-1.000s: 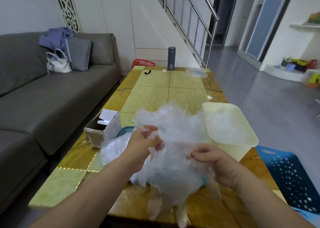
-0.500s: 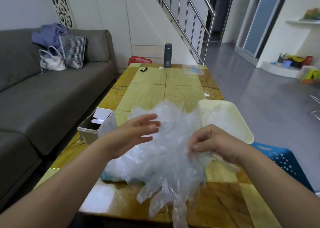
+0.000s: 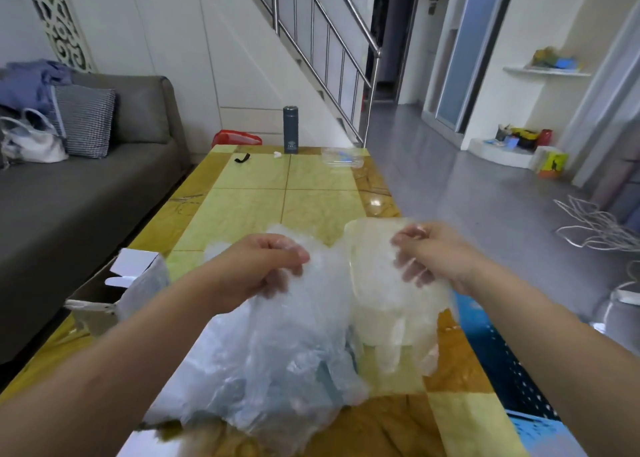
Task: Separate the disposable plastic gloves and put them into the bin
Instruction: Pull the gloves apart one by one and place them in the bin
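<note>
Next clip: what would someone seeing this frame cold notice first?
The crumpled heap of clear plastic gloves dominates the near middle of the yellow table, its top bunched in the left hand. Just right of it, the right hand pinches a single glove, which hangs fingers-down in front of the cream bin.

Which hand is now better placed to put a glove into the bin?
The right. The right hand pinches a single glove that hangs free of the pile, and it is at the bin. The left hand grips the pile, farther from the bin.
</note>
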{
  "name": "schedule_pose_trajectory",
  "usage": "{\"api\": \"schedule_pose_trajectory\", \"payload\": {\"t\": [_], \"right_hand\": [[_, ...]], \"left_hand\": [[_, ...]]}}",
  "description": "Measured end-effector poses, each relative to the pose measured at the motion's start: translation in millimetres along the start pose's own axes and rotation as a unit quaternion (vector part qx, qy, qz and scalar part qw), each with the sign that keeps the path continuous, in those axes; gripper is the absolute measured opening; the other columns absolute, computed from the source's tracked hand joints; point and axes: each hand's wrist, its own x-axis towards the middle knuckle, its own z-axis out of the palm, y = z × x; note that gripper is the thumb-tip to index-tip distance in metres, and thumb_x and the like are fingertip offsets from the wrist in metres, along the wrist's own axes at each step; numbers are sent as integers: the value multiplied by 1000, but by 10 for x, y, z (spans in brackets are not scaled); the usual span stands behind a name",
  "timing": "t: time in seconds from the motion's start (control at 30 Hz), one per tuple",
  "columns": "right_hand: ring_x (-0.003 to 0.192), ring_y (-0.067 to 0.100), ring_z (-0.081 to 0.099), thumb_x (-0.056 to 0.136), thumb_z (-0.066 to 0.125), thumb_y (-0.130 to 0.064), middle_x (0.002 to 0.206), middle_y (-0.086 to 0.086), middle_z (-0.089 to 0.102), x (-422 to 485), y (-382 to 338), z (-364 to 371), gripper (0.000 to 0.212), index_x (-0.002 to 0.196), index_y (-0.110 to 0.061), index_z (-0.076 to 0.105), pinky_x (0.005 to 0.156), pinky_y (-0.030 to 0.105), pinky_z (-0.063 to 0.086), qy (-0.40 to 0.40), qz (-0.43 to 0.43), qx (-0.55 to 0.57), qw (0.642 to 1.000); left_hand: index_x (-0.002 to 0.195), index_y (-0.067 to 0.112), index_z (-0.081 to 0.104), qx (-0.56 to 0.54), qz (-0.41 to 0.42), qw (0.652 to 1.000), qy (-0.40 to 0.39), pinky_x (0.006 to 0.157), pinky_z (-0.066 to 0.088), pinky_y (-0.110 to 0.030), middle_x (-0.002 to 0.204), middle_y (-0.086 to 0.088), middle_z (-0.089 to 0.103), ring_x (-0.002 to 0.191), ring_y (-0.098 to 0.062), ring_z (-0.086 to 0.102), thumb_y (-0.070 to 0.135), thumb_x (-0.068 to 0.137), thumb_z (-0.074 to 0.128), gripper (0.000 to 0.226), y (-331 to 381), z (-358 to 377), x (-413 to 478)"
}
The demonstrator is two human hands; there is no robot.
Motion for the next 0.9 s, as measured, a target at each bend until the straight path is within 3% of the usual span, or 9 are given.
{"api": "schedule_pose_trajectory", "payload": {"t": [0.1,0.27,0.43,0.5,0.57,0.67,0.7,0.83,0.9], "right_hand": [[53,24,64,102,54,-27,76,10,73,385,81,-19,21,100,-8,64,45,28,45,67,-5,-71,995],[61,39,72,99,54,-27,73,17,73,923,72,121,23,81,-13,59,59,51,62,102,-12,-168,980],[89,30,64,96,61,-23,78,3,60,1047,236,371,17,82,-13,60,74,34,50,57,-38,-337,939],[93,28,61,96,63,-15,83,3,59,935,260,388,13,83,-14,59,82,37,49,33,-48,-302,952],[103,30,60,99,58,-8,98,4,58,868,214,301,11,96,-17,62,85,37,50,41,-55,-193,979],[91,21,57,98,62,-11,99,1,60,833,59,21,20,117,-15,66,63,22,45,90,-44,-118,988],[86,19,58,95,65,-12,95,0,63,844,42,-95,27,123,-13,68,62,21,45,112,-43,-99,988],[86,19,61,97,60,-10,102,6,68,715,34,-431,30,126,-9,68,77,26,45,166,-42,-97,980],[89,19,64,99,59,-9,104,5,72,562,43,-441,24,119,-10,72,82,30,51,134,-75,-122,981]], "left_hand": [[101,7,73,-28,1,999,-18,56,34,-29,95,-11,73,58,-19,60,16,95,69,11,119,-72,23],[99,8,73,-93,2,991,-100,71,42,-36,104,-18,74,70,-25,69,14,83,69,17,234,-162,73],[111,9,71,-115,19,988,-105,66,56,-29,94,-7,75,72,-19,71,12,98,65,15,350,-29,269],[111,9,71,-131,16,988,-79,62,58,-27,90,-7,76,71,-18,72,10,99,63,14,382,126,426],[108,9,71,-142,8,989,-45,59,59,-28,89,-8,76,71,-20,72,8,97,67,12,392,321,635],[101,8,71,-137,-16,990,15,62,63,-34,91,-14,74,70,-24,73,3,93,73,10,387,619,981],[97,7,70,-125,-26,991,29,62,63,-36,88,-15,72,67,-25,72,0,92,73,10,369,715,1106],[84,7,67,-6,-49,996,70,57,57,-38,77,-20,64,54,-29,61,-9,86,65,16,232,1068,1554],[92,6,72,128,-36,989,63,60,60,-35,87,-19,72,69,-33,71,-2,88,64,12,163,1185,1750]]}}
